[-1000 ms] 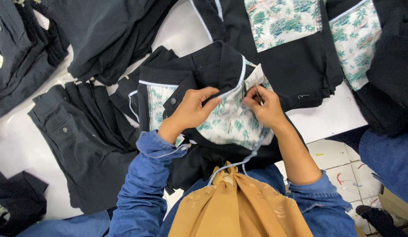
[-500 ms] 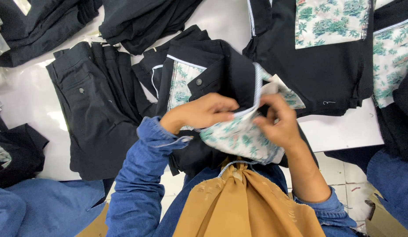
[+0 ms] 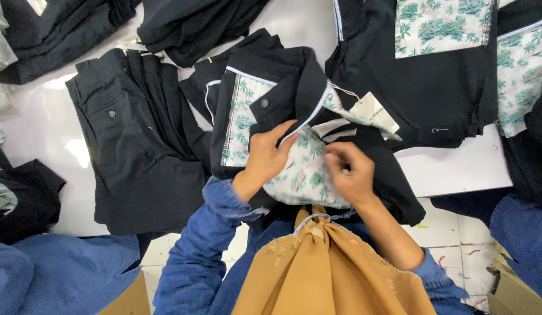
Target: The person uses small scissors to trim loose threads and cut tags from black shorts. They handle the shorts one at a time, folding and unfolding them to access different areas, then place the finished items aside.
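Observation:
A pair of black trousers [image 3: 282, 76] lies opened at the waist on a white table [image 3: 446, 169], showing its pale lining printed with green palms [image 3: 300, 175]. My left hand [image 3: 265, 157] grips the waistband edge with its white piping. My right hand [image 3: 352, 175] pinches the printed pocket lining just beside it. A paper tag [image 3: 373, 111] on a string lies on the trousers beyond my right hand. Both my sleeves are blue denim.
Folded black trousers [image 3: 137, 140] lie to the left. More black trousers with printed lining [image 3: 440, 23] lie at the top right, and dark piles [image 3: 189, 23] at the top. Blue cloth [image 3: 55, 268] sits at the lower left, an ochre scarf [image 3: 329, 268] below my hands.
The view has shifted, so the table's things sit further right and lower. My hands have drawn closer together on the lining, and the right hand has dropped from the tag to the printed fabric.

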